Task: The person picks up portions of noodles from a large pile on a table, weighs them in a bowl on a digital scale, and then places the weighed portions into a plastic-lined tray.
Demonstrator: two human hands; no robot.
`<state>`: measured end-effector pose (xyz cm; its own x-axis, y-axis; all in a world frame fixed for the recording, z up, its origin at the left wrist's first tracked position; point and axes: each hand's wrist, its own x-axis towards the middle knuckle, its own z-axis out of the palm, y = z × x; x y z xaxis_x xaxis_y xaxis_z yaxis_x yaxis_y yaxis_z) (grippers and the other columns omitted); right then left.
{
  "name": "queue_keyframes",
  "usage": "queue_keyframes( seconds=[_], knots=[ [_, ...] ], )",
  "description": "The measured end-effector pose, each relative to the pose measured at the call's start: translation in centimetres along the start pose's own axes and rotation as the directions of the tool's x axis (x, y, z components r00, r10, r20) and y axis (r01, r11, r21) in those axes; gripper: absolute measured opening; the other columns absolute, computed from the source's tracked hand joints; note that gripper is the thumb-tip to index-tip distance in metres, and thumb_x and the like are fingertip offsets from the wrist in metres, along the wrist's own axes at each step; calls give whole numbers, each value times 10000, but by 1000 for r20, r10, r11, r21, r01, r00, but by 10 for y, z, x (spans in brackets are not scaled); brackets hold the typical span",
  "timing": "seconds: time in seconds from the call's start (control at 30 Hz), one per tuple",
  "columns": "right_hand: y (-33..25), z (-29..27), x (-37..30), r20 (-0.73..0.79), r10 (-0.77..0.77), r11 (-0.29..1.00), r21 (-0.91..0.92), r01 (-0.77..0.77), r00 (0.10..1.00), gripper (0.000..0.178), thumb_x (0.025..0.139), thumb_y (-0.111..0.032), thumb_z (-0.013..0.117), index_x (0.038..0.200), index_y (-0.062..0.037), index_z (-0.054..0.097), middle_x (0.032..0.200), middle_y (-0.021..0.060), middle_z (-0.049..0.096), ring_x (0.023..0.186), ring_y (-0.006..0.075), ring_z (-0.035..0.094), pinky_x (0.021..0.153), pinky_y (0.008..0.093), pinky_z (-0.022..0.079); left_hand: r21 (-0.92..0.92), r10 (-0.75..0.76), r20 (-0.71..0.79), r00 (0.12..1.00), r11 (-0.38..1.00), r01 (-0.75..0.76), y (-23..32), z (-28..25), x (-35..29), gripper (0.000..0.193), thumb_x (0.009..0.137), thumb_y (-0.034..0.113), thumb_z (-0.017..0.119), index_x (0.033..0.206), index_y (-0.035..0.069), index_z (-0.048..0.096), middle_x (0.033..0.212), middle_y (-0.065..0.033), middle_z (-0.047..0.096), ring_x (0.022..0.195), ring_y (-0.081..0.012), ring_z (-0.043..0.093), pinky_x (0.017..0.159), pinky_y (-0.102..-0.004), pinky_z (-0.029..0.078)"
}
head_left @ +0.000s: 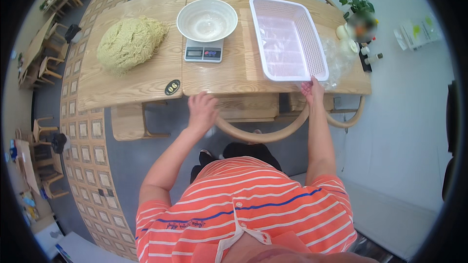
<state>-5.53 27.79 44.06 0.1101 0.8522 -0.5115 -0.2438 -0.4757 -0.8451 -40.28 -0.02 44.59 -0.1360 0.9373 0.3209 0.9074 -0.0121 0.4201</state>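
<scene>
My right hand [312, 90] pinches the near right corner of a white plastic basket [265, 44], thumb up by its rim. Inside the basket lies some clear plastic film. At the table's near edge, my left hand [202, 110] hovers or rests with fingers loosely bent and apart, holding nothing; whether it touches the wood I cannot tell. Beyond it stands a kitchen scale [204, 54] with a white bowl [207, 19] on top, and the bowl looks empty. A big heap of pale yellow noodles [129, 45] sits directly on the table at the left.
Crumpled clear plastic bags [336, 63] lie right of the basket. Small bottles [374, 58] and a potted plant [358, 5] stand by the wall at the table's right end. A chair's curved wooden back [263, 135] is between me and the wooden table [224, 85].
</scene>
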Motion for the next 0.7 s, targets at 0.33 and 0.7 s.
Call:
queue_keyframes(
  seconds=[0.33,0.7],
  knots=[
    [50,60,-36,-77,-103,985,128,112,992,321,912,-349,567,960,-35,518,814,85,594,736,231,621,597,356,518,-25,-295,27,955,955,296,-127,-66,-85,316,709,127,720,1007,86,622,1077,-93,575,1151,-321,464,970,-471,328],
    [145,207,-150,393,-74,908,-353,225,916,82,904,-74,524,920,-22,585,666,43,578,531,101,548,470,225,440,-114,-489,-19,872,868,484,-216,-121,-104,291,747,54,681,1029,51,611,1060,-132,595,1064,-325,520,936,-401,409]
  ],
)
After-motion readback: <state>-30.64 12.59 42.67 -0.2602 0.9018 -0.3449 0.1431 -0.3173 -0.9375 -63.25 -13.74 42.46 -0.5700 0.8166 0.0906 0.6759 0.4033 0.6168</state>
